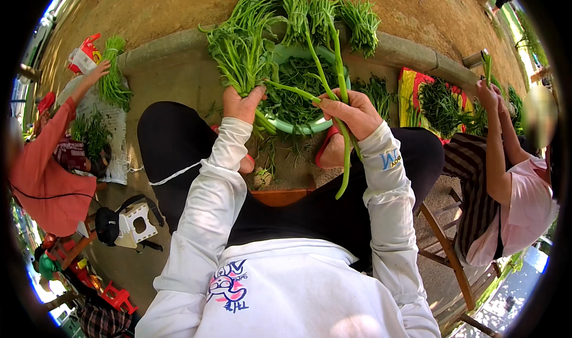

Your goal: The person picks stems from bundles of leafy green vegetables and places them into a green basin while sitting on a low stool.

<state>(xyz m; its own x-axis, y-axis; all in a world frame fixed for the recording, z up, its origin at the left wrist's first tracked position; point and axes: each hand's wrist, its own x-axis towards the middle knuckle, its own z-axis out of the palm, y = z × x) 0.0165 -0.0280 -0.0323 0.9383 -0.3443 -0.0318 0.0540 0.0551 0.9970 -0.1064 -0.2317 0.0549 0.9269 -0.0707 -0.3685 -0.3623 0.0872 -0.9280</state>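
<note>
My left hand (242,104) is closed around the lower ends of a thick bunch of leafy greens (238,58), whose leaves spread away from me. In my right hand (353,112) are a few long green stems (343,180), pinched between thumb and fingers, with ends showing above and below the hand. One stem reaches sideways toward the bunch. Between and beyond my hands, a pale green basin (298,128) holds a heap of loose dark leaves (296,87). Bundles of greens (360,28) lie along the stone curb behind the basin.
A stone curb (399,47) crosses in front, with bare soil beyond. To the left, a person (50,159) reaches for a bundle of greens (113,76). A person at right (509,189) handles stems beside a red-and-yellow sack (411,99). A white stool (138,223) stands left.
</note>
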